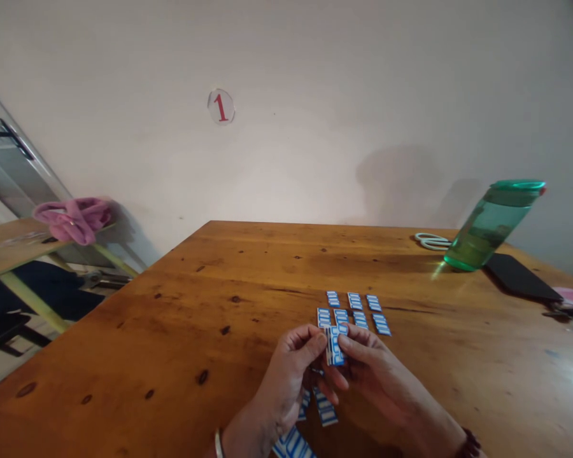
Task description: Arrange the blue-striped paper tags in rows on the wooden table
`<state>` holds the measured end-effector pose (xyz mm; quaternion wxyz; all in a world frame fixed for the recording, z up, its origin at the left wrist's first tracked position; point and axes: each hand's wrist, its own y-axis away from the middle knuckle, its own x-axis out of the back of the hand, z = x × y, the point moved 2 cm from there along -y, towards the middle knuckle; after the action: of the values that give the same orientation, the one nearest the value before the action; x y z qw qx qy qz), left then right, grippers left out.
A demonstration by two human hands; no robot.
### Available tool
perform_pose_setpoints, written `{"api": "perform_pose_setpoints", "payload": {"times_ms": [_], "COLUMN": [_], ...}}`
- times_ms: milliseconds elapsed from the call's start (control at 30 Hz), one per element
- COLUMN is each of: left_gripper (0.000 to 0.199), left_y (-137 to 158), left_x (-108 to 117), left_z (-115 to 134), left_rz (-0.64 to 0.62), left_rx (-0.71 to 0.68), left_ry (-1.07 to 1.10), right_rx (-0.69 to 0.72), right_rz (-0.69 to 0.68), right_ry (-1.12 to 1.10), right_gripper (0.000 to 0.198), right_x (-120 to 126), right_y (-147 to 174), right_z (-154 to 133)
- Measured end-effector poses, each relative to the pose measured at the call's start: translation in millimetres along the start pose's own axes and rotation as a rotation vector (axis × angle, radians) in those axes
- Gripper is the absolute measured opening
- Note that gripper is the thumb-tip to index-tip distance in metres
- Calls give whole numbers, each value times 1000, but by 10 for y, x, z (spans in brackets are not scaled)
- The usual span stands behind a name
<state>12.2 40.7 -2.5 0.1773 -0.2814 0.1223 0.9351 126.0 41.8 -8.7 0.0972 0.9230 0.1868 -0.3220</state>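
Observation:
Between my two hands, over the wooden table, is a small flat blue-and-white printed card [335, 348]. A dark stripe runs along its left edge; whether it is one card or a few together I cannot tell. My left hand [293, 366] pinches its left side between thumb and finger. On the opposite side, my right hand [375, 359] grips it with thumb and forefinger. Just beyond my fingers lie several similar cards [354, 301] in two loose rows. Another card [325, 408] lies below my hands, and overlapping cards [295, 444] lie near my left wrist, partly hidden.
The wooden table [248, 280] reaches to a pale wall. At its right stand a green translucent bottle [491, 226], a dark flat phone-like slab [524, 278] and a pale looped cord [431, 240]. A pink cloth [76, 219] sits on a second table at left.

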Motion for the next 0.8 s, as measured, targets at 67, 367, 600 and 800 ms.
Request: {"api": "perform_pose_setpoints", "payload": {"times_ms": [67, 367, 600, 800], "left_gripper": [21, 20, 30, 16], "left_y": [7, 8, -2, 7], "left_x": [-1, 88, 87, 76], "left_z": [11, 51, 39, 55], "left_rz": [22, 256, 277, 254], "left_rx": [2, -236, -263, -242], "left_ry": [-46, -483, -494, -522], "right_rx": [17, 103, 112, 175], "right_rz": [22, 262, 236, 291], "right_ry": [14, 171, 144, 176], "right_gripper": [14, 13, 14, 17], "right_x": [0, 52, 65, 101], "right_y": [-5, -42, -48, -37], "right_z": [-5, 53, 42, 43]}}
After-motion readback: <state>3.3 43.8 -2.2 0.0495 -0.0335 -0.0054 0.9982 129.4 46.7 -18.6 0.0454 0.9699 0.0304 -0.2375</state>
